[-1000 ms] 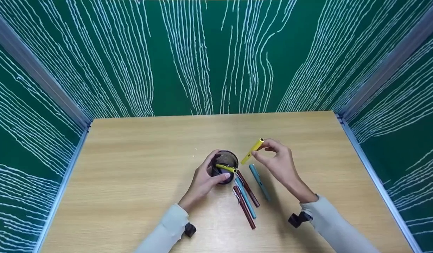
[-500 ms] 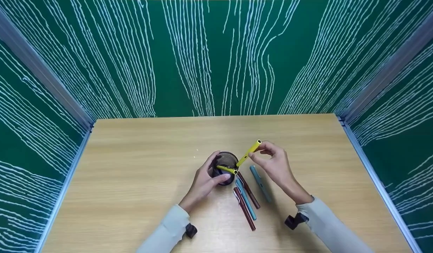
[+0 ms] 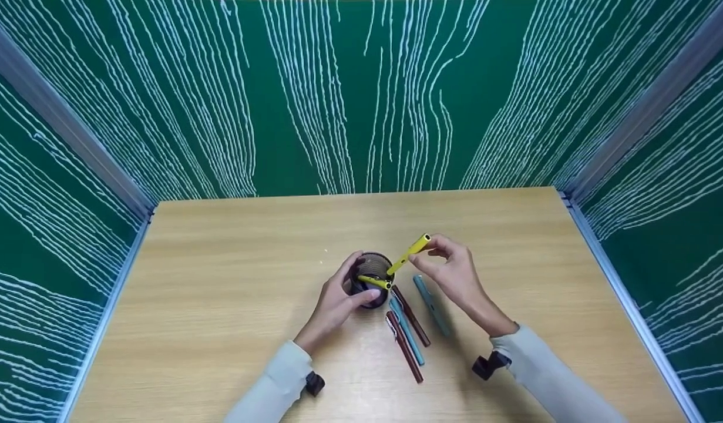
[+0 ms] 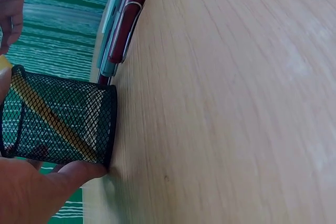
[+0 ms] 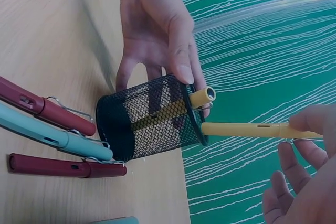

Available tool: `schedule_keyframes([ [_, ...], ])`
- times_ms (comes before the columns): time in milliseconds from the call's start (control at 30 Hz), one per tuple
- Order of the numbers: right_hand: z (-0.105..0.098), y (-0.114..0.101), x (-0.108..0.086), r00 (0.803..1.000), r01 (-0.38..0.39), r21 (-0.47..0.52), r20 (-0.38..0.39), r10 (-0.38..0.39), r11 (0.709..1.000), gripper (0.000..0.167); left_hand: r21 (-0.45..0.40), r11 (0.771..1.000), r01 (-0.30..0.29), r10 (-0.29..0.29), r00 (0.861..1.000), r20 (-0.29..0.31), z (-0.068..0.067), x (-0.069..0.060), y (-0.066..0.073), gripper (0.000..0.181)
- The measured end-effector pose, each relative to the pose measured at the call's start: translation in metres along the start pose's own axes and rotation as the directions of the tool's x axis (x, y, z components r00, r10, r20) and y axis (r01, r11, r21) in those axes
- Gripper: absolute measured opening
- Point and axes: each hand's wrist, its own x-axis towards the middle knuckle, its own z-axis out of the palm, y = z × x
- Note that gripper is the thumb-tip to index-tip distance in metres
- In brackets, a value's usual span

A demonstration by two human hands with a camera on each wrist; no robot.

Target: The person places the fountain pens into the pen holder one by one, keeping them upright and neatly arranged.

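Observation:
A black mesh pen holder (image 3: 370, 262) stands upright on the table, and my left hand (image 3: 332, 302) grips it round its side, thumb at the rim. Inside leans one yellow pen (image 5: 201, 97), its end poking out over the rim. My right hand (image 3: 455, 273) pinches a second yellow pen (image 3: 411, 252) between thumb and fingers. In the right wrist view that pen's lower tip is at the holder's mouth, beside the rim; whether it touches the rim I cannot tell.
Right of the holder lie two dark red pens (image 3: 405, 348) (image 5: 68, 166) with a light blue pen (image 3: 407, 332) between them. Another blue pen (image 3: 430, 304) lies farther right, below my right hand. Green walls with white streaks (image 3: 361, 106) enclose the wooden table (image 3: 220, 264).
My right hand has moved left and slightly down, bringing the yellow pen's tip from beside the holder to its mouth. The left hand keeps its grip on the holder.

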Motion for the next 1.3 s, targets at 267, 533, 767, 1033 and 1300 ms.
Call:
schedule_keyframes([
  [267, 0.004, 0.004, -0.005, 1.000, 0.012, -0.050, 0.000, -0.012, 0.999, 0.012, 0.010, 1.000, -0.014, 0.014, 1.000, 0.007, -0.001, -0.001, -0.002, 0.089],
  [533, 0.009, 0.011, -0.008, 1.000, 0.019, -0.088, 0.007, -0.018, 0.996, 0.014, 0.020, 1.000, -0.018, 0.018, 1.000, -0.008, -0.001, -0.004, -0.001, 0.090],
  [767, 0.014, 0.020, -0.009, 0.999, 0.049, -0.082, -0.008, -0.049, 0.995, 0.016, 0.023, 1.000, -0.021, 0.021, 1.000, -0.006, 0.000, -0.001, -0.001, 0.091],
  [1033, 0.024, 0.029, -0.009, 0.999, 0.044, -0.099, 0.003, -0.044, 0.994, 0.019, 0.050, 0.999, -0.014, 0.015, 1.000, -0.014, -0.001, 0.000, 0.002, 0.090],
  [1300, 0.031, 0.033, -0.013, 0.999, 0.017, -0.146, 0.046, -0.010, 0.989, 0.021, 0.052, 0.999, -0.014, 0.015, 1.000, -0.015, -0.001, -0.001, 0.000, 0.090],
])
